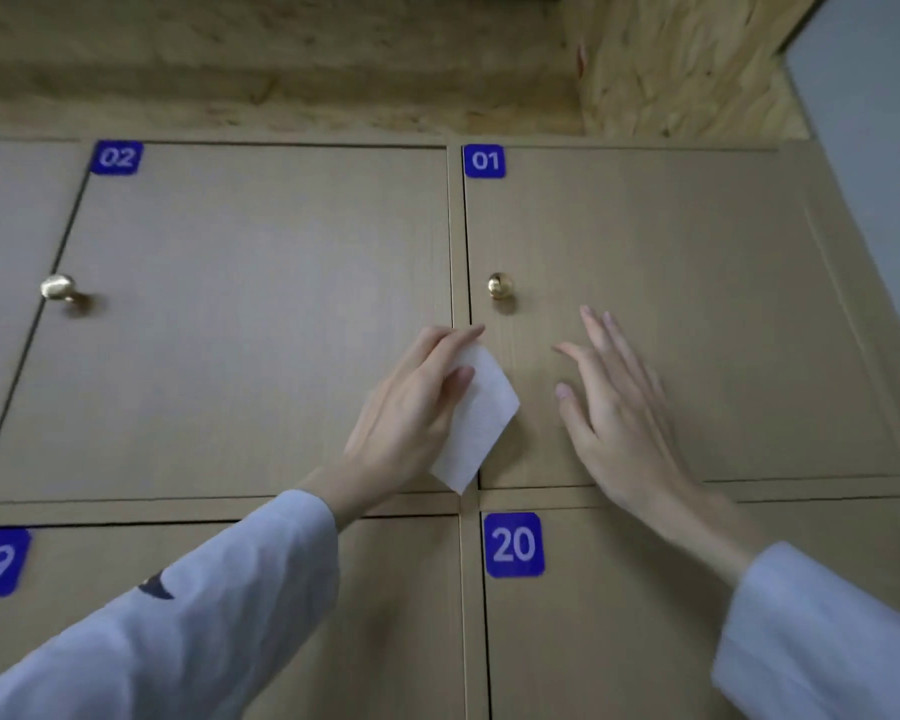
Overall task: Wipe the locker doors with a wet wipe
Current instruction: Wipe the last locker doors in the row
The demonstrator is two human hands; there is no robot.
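While the left hand (411, 402) pinches the wet wipe (481, 413) at door 01's (697, 252) left edge, the door stretches rightward — right hand (614, 407) spread, empty.

Dim, even light; soft blur throughout, wide-angle bending at the edges.

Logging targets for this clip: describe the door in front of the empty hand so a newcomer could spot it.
On the locker wall, take the top row's rightmost door. The open right hand is in front of it. Alone, it bears the blue 01 tag.
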